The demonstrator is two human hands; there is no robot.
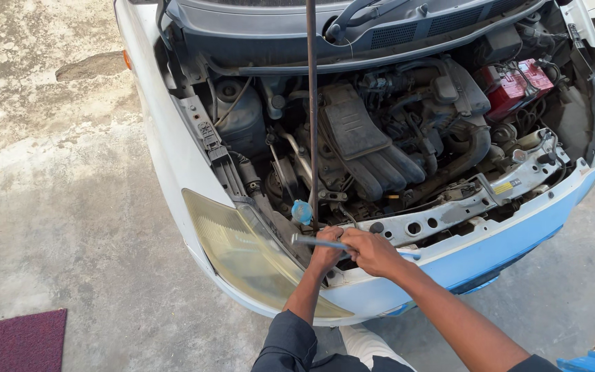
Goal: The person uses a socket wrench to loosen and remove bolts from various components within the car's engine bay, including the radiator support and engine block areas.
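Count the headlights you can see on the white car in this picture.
1. The yellowed headlight sits at the car's front corner, just left of the left hand and right hand gripping a metal tool. The other headlight is hidden.

The prop rod (312,110) stands before the engine (380,145). The battery (516,84) sits right of it. A mat (16,341) lies on the floor (56,207), left of the car (490,255).

Both hands, left (326,253) and right (372,252), grip a metal tool (317,242) at the front edge of a white car's (173,158) open engine bay | prop rod (312,103) upright | blue cap (301,212) just behind | concrete floor (56,220)
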